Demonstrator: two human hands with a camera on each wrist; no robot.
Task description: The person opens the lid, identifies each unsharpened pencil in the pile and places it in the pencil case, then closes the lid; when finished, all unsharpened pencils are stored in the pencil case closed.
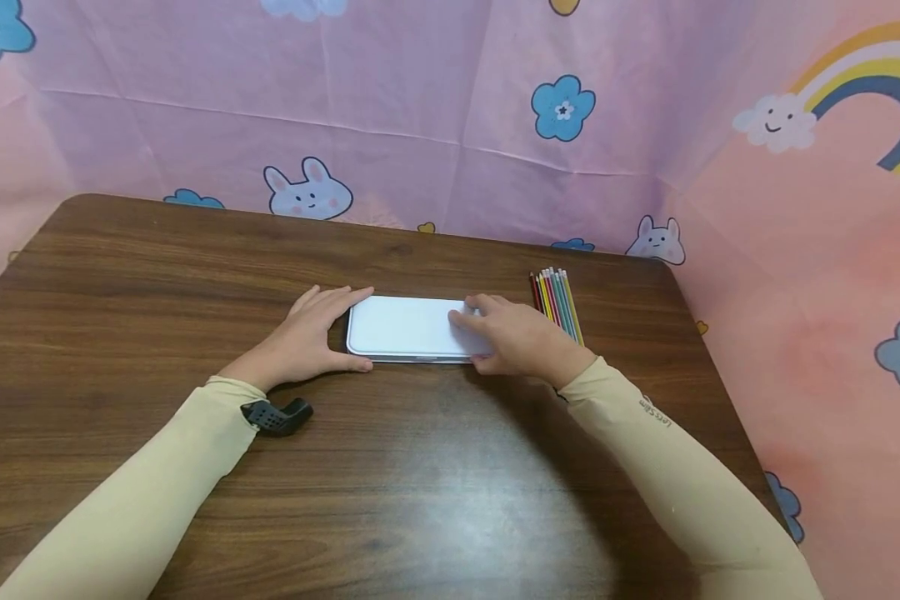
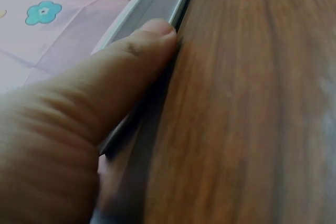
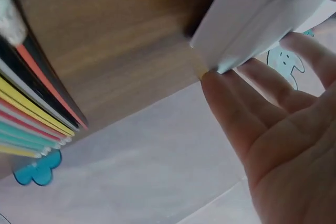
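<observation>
1. White case (image 1: 401, 327) lies flat on the table (image 1: 420, 475), so it's well supported.
2. Left hand (image 1: 307, 337) grips its left end, thumb in front, probably steadying it.
3. Right hand (image 1: 521, 340) grasps the other end; can't tell how tightly, fingertips are partly hidden.
4. Pencils (image 1: 557, 302) lie beyond that wrist.

White case (image 1: 405, 327), multicoloured pencils (image 1: 557, 300)

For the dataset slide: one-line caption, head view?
Left hand and right hand hold opposite ends of a white case on a wood-grain table, pencils to the right.
</observation>
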